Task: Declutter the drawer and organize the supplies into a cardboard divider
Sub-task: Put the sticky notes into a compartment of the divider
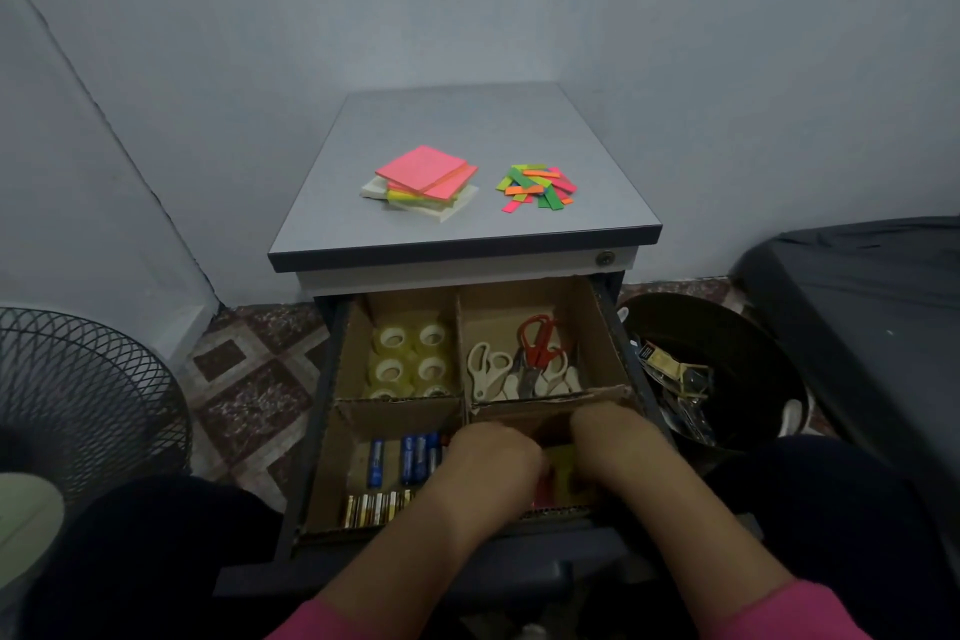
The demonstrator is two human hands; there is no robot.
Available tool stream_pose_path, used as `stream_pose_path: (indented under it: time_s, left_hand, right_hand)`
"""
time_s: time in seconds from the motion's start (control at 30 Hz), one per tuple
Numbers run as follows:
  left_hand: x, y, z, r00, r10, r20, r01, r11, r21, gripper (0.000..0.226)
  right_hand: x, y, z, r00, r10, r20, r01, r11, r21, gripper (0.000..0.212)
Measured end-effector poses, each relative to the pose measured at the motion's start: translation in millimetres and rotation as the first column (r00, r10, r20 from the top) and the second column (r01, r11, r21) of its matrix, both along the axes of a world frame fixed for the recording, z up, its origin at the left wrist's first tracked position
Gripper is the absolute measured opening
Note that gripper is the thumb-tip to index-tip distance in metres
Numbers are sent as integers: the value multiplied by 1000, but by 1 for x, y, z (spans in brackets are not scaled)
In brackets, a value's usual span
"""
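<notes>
The open drawer (311, 431) holds a cardboard divider (460, 343) with several compartments. Clear tape rolls (410, 359) fill the back left one, scissors (524, 364) the back right one, batteries (400, 473) the front left one. Both my hands reach down into the front right compartment. My left hand (493, 457) and my right hand (613, 442) are on yellow and pink sticky notes (561, 473) there; the fingers are hidden, so the grip is unclear. On the cabinet top (467, 120) lie a stack of sticky note pads (423, 182) and a pile of coloured page flags (537, 187).
A dark round bin (727, 359) with scrap inside stands right of the drawer. A black wire fan guard (78, 390) is at the left. A dark covered object (857, 301) is at the far right. My knees flank the drawer.
</notes>
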State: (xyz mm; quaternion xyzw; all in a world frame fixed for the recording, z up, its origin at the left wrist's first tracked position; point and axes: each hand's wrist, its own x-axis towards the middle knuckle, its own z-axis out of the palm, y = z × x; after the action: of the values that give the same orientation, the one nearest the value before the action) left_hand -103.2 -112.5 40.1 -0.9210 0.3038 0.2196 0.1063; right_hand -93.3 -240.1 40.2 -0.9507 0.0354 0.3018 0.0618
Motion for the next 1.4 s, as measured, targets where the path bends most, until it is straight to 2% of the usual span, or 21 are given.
stream_pose_path:
  time_s: [0.07,0.17,0.4,0.57,0.7,0.87,1.17,1.33,1.4]
  left_hand:
    - [0,-2,0,998,-62,16,61,994,87,35]
    - [3,-8,-4,998,-62,-8,63,980,187,35]
    - [3,-17,0,998,37,-59,-20,965,262,33]
    - [2,-16,1,996,51,-66,-32,964,263,30]
    - [1,-16,4,997,39,-59,-22,962,271,30]
    - [0,-12,4,999,-21,-27,27,975,221,38]
    - [2,-14,-2,999,5,-39,5,966,259,33]
    - [3,-15,0,999,4,-41,7,964,265,33]
    - [3,-15,0,999,17,-48,-3,963,270,32]
  right_hand:
    - [2,5,-7,996,8,-90,-6,1000,17,39]
    - [6,4,-18,981,29,-194,-35,999,-27,49]
    - [11,3,-33,974,45,-222,-70,992,-107,44]
    - [10,5,-31,973,26,-231,-62,987,-149,41]
    - [7,5,-29,981,22,-190,-48,990,-134,39]
    - [1,5,-22,1000,21,8,-20,998,-60,32]
    - [-9,7,-17,993,54,108,-45,995,-85,28]
    - [-7,6,-15,995,22,94,-17,998,-56,27]
    - [-9,3,-16,987,6,159,0,999,-41,24]
